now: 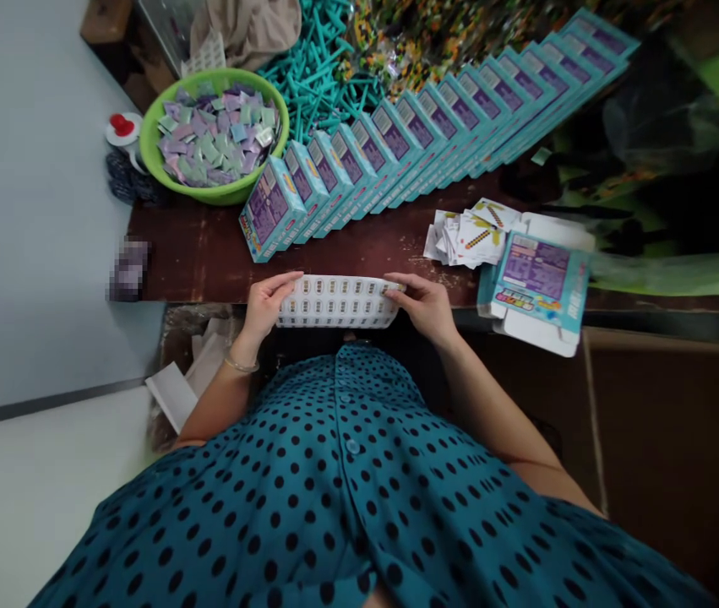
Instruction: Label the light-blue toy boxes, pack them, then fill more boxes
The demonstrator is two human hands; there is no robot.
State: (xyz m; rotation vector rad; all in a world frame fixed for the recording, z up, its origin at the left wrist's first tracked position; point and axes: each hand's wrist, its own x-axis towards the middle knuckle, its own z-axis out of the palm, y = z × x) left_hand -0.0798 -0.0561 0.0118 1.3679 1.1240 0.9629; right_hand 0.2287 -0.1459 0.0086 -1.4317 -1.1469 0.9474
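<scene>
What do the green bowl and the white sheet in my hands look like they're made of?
The green bowl looks like glossy moulded plastic, with a smooth shiny rim. The white sheet looks like thin paper or card printed with rows of small labels; it bends slightly between both hands.

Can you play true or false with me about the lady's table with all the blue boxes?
1. Both hands hold the white sheet: left hand, right hand. True.
2. The green bowl is full of marbles. False: it holds small pastel packets.
3. The teal boxes lean in one long row. True.
4. The flat open box lies by the left hand. False: it lies beside the right hand.
5. The table is white. False: dark brown.
</scene>
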